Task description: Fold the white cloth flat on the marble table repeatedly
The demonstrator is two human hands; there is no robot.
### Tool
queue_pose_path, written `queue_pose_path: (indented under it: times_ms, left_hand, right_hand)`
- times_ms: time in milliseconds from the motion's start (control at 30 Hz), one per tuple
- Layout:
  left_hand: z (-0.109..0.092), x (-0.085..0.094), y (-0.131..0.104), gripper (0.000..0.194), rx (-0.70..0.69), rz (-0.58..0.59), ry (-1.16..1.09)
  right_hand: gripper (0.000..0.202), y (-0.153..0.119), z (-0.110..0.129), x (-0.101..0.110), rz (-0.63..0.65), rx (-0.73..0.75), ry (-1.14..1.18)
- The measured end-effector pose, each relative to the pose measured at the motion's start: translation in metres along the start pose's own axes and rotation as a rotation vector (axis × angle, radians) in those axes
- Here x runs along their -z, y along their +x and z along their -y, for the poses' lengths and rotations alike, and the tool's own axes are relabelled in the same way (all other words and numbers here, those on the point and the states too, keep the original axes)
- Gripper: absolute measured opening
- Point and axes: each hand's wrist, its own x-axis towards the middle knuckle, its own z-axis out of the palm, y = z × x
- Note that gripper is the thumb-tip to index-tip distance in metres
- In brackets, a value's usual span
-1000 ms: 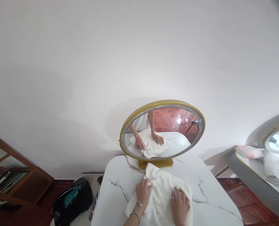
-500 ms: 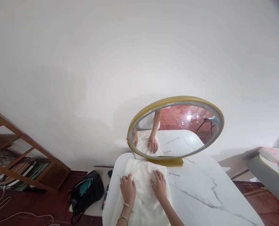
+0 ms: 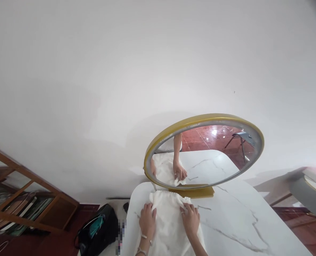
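Note:
A soft white towel [image 3: 168, 224] with a wavy far edge lies lengthwise on the marbled white table [image 3: 227, 220]. My left hand [image 3: 147, 221] has its fingers curled on the towel's far left side, bunching the fabric there. At the far right corner, my right hand [image 3: 190, 217] pinches the edge between thumb and fingers. The towel's near end runs out of view at the bottom. Just beyond the far edge stands a round mirror [image 3: 206, 156] in a gold frame, which reflects the right hand and the towel.
The mirror's gold base [image 3: 195, 192] sits close to the towel. A white wall [image 3: 120, 89] rises behind the table. To the left on the red floor are a black bag [image 3: 104, 231] and a wooden shelf [image 3: 56, 213]. A grey piece of furniture [image 3: 307, 199] stands at right.
Both hands have gone from lying on the towel to gripping its far corners. The right hand has moved outward to the right corner. The far edge is now gathered and wrinkled.

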Motion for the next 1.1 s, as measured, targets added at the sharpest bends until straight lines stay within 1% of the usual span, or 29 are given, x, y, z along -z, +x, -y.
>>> queue_pose_path:
  times_ms: [33, 67, 100, 167, 233, 300, 333, 433, 500, 567, 600, 700, 733, 800, 867, 967, 1100]
  left_hand:
    - [-0.001, -0.001, -0.001, 0.026, 0.007, -0.002, -0.03]
    - [-0.002, -0.002, -0.003, 0.026, 0.015, -0.03, -0.072]
    - [-0.003, -0.003, -0.005, 0.027, 0.023, -0.086, -0.123]
    - [-0.006, -0.002, -0.008, 0.029, 0.025, -0.27, -0.25]
    - [-0.013, 0.006, -0.006, 0.032, 0.0, -0.479, -0.388]
    - [-0.026, 0.023, -0.001, 0.032, -0.03, -0.643, -0.511]
    - [-0.034, 0.034, 0.003, 0.031, -0.045, -0.705, -0.562]
    - [-0.059, 0.07, 0.021, 0.028, -0.076, -0.835, -0.658]
    - [-0.074, 0.091, 0.036, 0.032, -0.092, -0.859, -0.7]
    - [-0.083, 0.105, 0.051, 0.038, -0.124, -0.799, -0.768]
    - [-0.086, 0.11, 0.057, 0.04, -0.141, -0.753, -0.804]
    - [-0.089, 0.113, 0.07, 0.043, -0.187, -0.615, -0.867]
    - [-0.089, 0.112, 0.072, 0.043, -0.198, -0.586, -0.867]
    - [-0.09, 0.11, 0.073, 0.045, -0.21, -0.567, -0.857]
    - [-0.094, 0.109, 0.073, 0.049, -0.213, -0.581, -0.854]
    - [-0.104, 0.113, 0.076, 0.051, -0.227, -0.645, -0.858]
    - [-0.12, 0.125, 0.086, 0.046, -0.237, -0.814, -0.808]
  right_hand:
    - [0.028, 0.0, 0.004, 0.0, 0.011, 0.006, 0.006]
    - [0.028, 0.0, 0.009, 0.002, 0.006, 0.013, 0.012]
    - [0.029, -0.001, 0.014, 0.004, -0.015, 0.022, 0.022]
    - [0.032, -0.001, 0.029, 0.012, -0.097, 0.063, 0.062]
    - [0.032, 0.002, 0.048, 0.025, -0.216, 0.116, 0.129]
    - [0.029, 0.01, 0.07, 0.042, -0.34, 0.155, 0.221]
    - [0.027, 0.016, 0.081, 0.052, -0.395, 0.167, 0.271]
    - [0.022, 0.037, 0.114, 0.078, -0.516, 0.195, 0.414]
    - [0.019, 0.052, 0.132, 0.09, -0.58, 0.23, 0.5]
    - [0.02, 0.066, 0.145, 0.096, -0.622, 0.295, 0.563]
    - [0.021, 0.072, 0.149, 0.097, -0.629, 0.331, 0.578]
    - [0.025, 0.084, 0.154, 0.094, -0.65, 0.45, 0.553]
    - [0.03, 0.086, 0.153, 0.092, -0.657, 0.489, 0.527]
    - [0.042, 0.087, 0.151, 0.088, -0.656, 0.567, 0.454]
    - [0.051, 0.089, 0.149, 0.086, -0.625, 0.666, 0.347]
    - [0.055, 0.099, 0.151, 0.086, -0.602, 0.792, 0.19]
    - [0.048, 0.121, 0.164, 0.097, -0.653, 0.792, 0.104]
